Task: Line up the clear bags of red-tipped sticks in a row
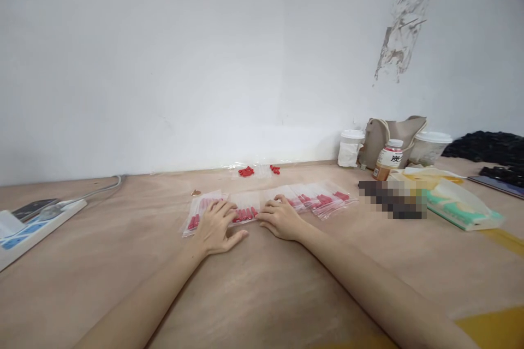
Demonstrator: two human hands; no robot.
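Note:
A row of small clear plastic bags with red pieces in them lies on the table. My left hand rests palm down over bags at the left of the row, its fingers spread and its thumb pointing right. Between my hands is one clear bag with several red pieces along its lower edge. My right hand lies on the row just right of that bag, fingers slightly bent and apart. To its right, more bags overlap one another. The fingers partly cover the bags beneath them.
Two loose heaps of red pieces lie on clear plastic near the wall. A power strip is at left. At right stand a lidded cup, a bottle, a bag and a green-and-white pack.

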